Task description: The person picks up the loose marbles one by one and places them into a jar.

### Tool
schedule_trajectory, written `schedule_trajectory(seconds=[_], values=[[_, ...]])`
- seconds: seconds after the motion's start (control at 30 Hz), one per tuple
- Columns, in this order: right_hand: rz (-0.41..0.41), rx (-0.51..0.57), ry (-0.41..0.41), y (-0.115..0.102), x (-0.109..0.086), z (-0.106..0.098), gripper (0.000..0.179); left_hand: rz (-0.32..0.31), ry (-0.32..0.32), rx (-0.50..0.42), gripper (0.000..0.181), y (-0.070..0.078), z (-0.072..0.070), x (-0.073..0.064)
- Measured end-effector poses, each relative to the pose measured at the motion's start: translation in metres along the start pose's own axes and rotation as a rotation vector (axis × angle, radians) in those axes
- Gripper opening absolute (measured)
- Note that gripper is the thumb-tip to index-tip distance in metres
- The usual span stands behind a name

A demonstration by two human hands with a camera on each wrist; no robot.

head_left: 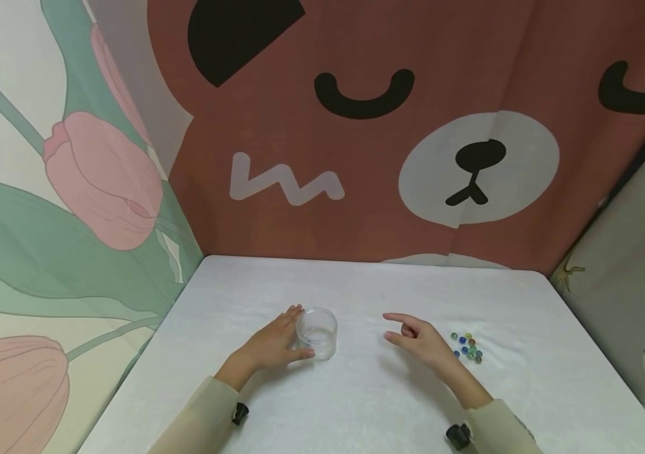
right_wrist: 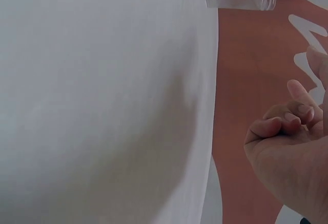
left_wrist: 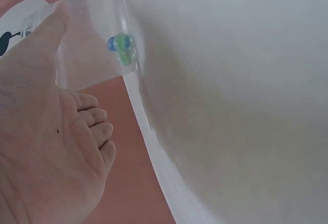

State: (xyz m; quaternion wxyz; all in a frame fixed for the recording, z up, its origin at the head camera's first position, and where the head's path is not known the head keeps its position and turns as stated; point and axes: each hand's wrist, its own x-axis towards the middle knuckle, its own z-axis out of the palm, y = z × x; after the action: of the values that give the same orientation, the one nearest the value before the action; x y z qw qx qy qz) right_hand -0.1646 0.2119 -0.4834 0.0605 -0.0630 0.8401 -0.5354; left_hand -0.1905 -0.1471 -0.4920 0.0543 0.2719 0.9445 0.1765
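A clear plastic jar (head_left: 322,331) stands upright on the white table, left of the middle. My left hand (head_left: 273,340) holds its left side, thumb at the front and fingers toward the back. The left wrist view shows a few blue and green marbles (left_wrist: 121,43) at the bottom of the jar. Right of the jar, and apart from it, is my right hand (head_left: 421,343). Its index finger and thumb reach out with a gap between them, while the other fingers curl in. I see nothing in that gap. Beyond the right hand lies a loose group of several coloured marbles (head_left: 472,342).
A white cloth (head_left: 333,410) covers the table. A brown bear-print curtain (head_left: 367,233) hangs behind the back edge, and a tulip-print curtain (head_left: 101,183) hangs along the left. Pale fabric (head_left: 628,252) hangs on the right side.
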Motion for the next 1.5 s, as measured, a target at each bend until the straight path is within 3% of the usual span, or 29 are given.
schedule_trajectory(seconds=[0.5, 1.03, 1.5], values=[[-0.029, -0.024, 0.045, 0.008, -0.02, -0.034, 0.053, -0.002, 0.007, 0.012, 0.102, 0.0, 0.0, -0.001], [0.063, -0.09, 0.085, 0.025, -0.039, -0.078, 0.059, 0.005, 0.0, 0.018, 0.101, 0.001, -0.001, -0.002], [0.114, -0.156, 0.085, 0.037, -0.047, -0.094, 0.061, -0.026, -0.025, 0.034, 0.104, 0.003, -0.005, -0.003]])
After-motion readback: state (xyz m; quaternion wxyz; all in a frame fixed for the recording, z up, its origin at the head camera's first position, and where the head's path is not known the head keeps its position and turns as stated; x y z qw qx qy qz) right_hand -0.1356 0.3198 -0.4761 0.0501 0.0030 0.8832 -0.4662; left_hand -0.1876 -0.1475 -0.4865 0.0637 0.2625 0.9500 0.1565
